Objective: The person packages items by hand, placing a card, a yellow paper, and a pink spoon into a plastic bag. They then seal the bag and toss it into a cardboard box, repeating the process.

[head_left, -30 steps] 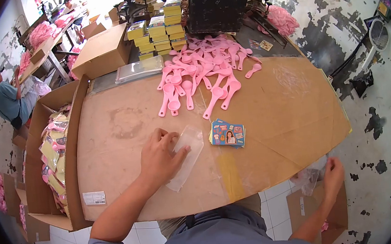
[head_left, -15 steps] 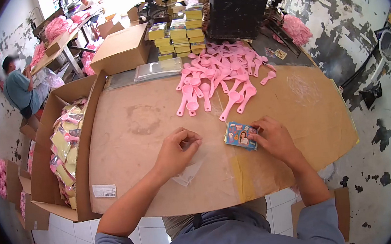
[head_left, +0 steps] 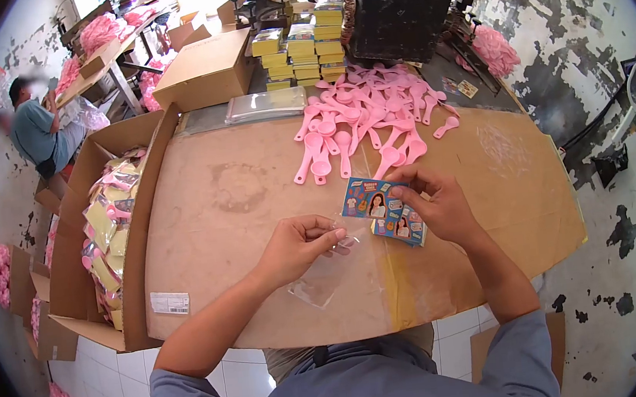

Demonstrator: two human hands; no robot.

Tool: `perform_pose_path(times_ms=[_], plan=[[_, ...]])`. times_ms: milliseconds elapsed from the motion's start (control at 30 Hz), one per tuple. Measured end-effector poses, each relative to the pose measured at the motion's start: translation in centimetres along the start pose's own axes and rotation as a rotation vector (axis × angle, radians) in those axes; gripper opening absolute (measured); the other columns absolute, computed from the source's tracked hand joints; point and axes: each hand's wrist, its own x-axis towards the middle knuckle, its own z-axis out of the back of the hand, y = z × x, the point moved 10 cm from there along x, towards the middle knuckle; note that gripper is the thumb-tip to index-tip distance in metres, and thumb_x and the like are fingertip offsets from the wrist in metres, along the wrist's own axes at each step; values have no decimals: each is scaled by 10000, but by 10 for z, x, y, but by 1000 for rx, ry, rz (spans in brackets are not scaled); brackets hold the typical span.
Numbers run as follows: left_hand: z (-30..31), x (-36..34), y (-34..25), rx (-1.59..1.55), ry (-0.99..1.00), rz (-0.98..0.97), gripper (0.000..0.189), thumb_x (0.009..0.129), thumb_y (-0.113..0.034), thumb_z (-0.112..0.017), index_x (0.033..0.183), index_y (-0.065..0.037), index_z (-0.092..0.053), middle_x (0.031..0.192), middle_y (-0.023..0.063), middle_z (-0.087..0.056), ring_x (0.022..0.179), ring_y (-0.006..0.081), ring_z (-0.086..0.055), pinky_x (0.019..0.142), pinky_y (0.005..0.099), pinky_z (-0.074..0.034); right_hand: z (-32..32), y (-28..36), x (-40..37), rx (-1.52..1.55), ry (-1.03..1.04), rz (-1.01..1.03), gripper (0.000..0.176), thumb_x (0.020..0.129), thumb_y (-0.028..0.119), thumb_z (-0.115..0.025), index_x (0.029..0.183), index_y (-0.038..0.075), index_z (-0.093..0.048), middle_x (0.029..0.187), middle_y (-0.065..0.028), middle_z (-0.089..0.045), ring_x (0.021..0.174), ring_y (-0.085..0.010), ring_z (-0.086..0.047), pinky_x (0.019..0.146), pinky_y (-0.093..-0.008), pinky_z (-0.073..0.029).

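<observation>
My right hand is closed on a blue printed card, pinched at its right edge and tilted above the table. Just below it lies a small stack of matching cards, partly covered by that card and my fingers. A small transparent plastic bag is pinched between the thumb and fingers of my left hand, to the left of the cards. Flat on the cardboard under my left wrist is another transparent bag. Beyond the hands spreads a heap of pink plastic spoons.
An open carton on the left holds packed bags with pink spoons and yellowish cards. At the back stand stacks of cards, a closed box and a pile of plastic sleeves. A person sits at the far left.
My right hand has lifted one card off the stack and moved it up and left. A bag now shows in my left hand, which has shifted slightly right. The view has tilted a little.
</observation>
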Motion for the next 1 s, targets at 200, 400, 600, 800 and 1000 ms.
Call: perform_pose_path(times_ms=[200, 400, 600, 800, 1000], plan=[[-1, 0, -5, -58, -14, -34, 221, 1025, -126, -676, 1146, 57, -698, 1006, 99, -777, 912, 127, -736, 778, 256, -573, -12, 11, 2, -182, 125, 198, 159, 957, 23, -691, 1111, 23, -730, 949, -37, -674, 797, -121, -641, 710, -277, -519], [-14, -9, -13, 258, 25, -99, 204, 1027, -90, -649, 1177, 37, -707, 1002, 78, -779, 895, 100, -719, 805, 260, -568, -34, 22, -7, -291, 120, 242, 181, 942, 3, -685, 1106, 47, -747, 923, -66, -651, 782, -170, -650, 674, -299, -529], [-5, -6, -14, 148, -75, -111, 216, 1025, -108, -657, 1178, 31, -719, 909, 63, -774, 852, 67, -703, 763, 253, -561, -19, 25, -4, -318, 43, 227, 200, 932, -10, -684, 1116, 40, -746, 918, -77, -655, 767, -169, -651, 671, -298, -534], [-9, -12, -25, 398, -60, -33, 211, 1023, -141, -675, 1147, 20, -731, 868, 61, -771, 804, 67, -707, 710, 258, -562, -37, 15, -10, -229, 86, 172, 178, 929, 32, -733, 1107, 22, -744, 922, -59, -691, 746, -122, -640, 678, -283, -531], [-13, -6, -12, 184, -49, -179, 212, 1027, -148, -675, 1164, 12, -706, 897, 53, -766, 780, 56, -673, 683, 249, -545, -53, -7, -20, 135, 22, -54, 171, 940, 110, -769, 1097, 43, -754, 920, -34, -719, 776, -83, -623, 695, -265, -524]])
